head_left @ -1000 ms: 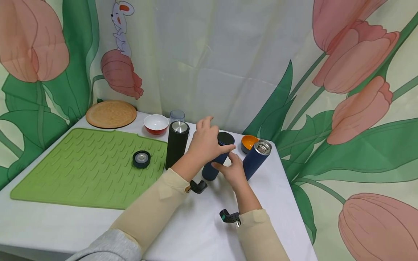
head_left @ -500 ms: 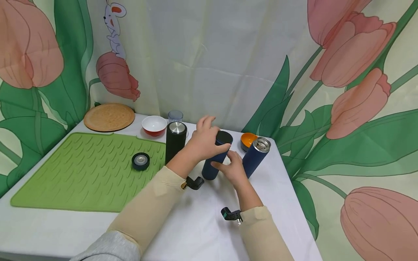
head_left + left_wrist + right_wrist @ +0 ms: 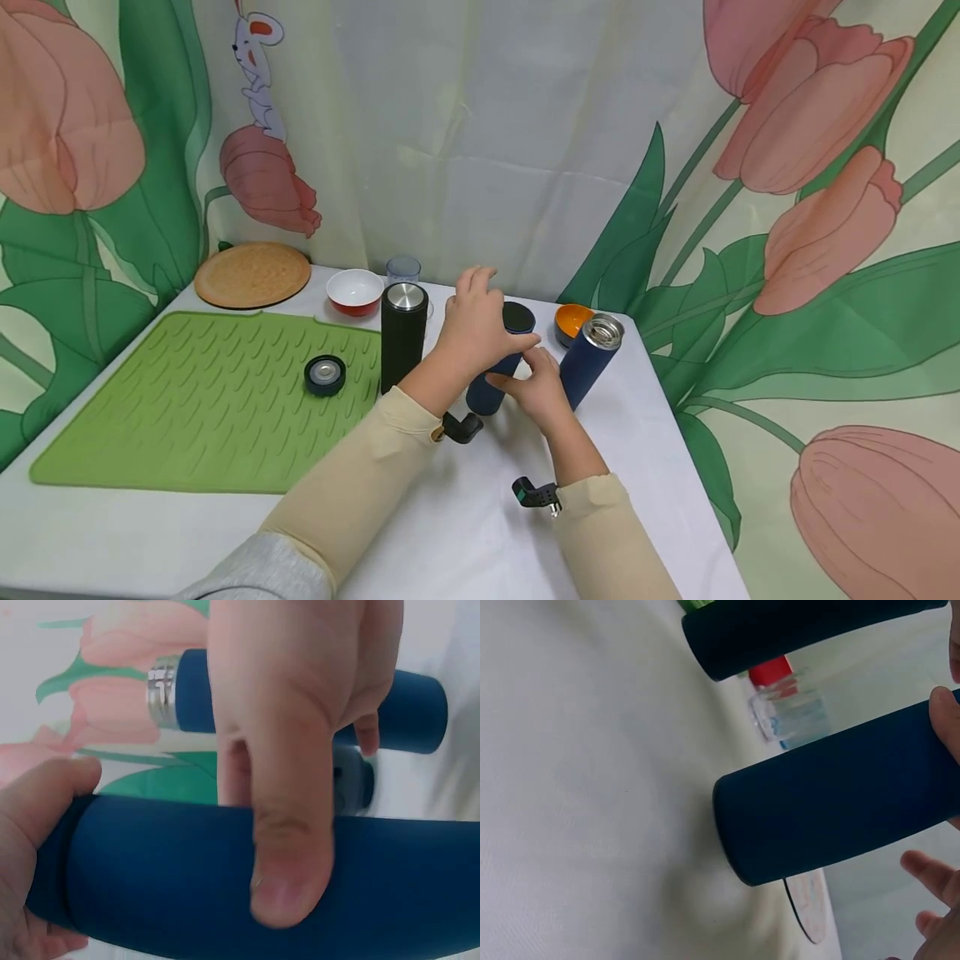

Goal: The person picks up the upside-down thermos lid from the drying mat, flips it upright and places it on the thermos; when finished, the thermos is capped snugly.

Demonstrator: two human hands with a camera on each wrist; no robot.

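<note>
A dark blue thermos (image 3: 487, 393) stands on the white table, tilted slightly. Its dark lid (image 3: 518, 317) is on top, and my left hand (image 3: 474, 329) pinches it between thumb and fingers. Lower down, my right hand (image 3: 542, 387) grips the thermos body, its thumb (image 3: 289, 877) lying across the side in the left wrist view. Just right of that hand is a second blue thermos (image 3: 588, 362), uncovered, its steel mouth (image 3: 603, 330) showing. A black thermos (image 3: 403, 342) with a silver top stands left of my left hand.
A green ridged mat (image 3: 195, 408) covers the table's left side, with a round black lid (image 3: 325, 375) on it. Along the back are a round wooden board (image 3: 252, 275), a red-and-white bowl (image 3: 355, 292), a clear glass (image 3: 403, 268) and an orange bowl (image 3: 573, 320).
The head view has shifted slightly. Both hands keep their places on the blue thermos and its lid, with only tiny movement.
</note>
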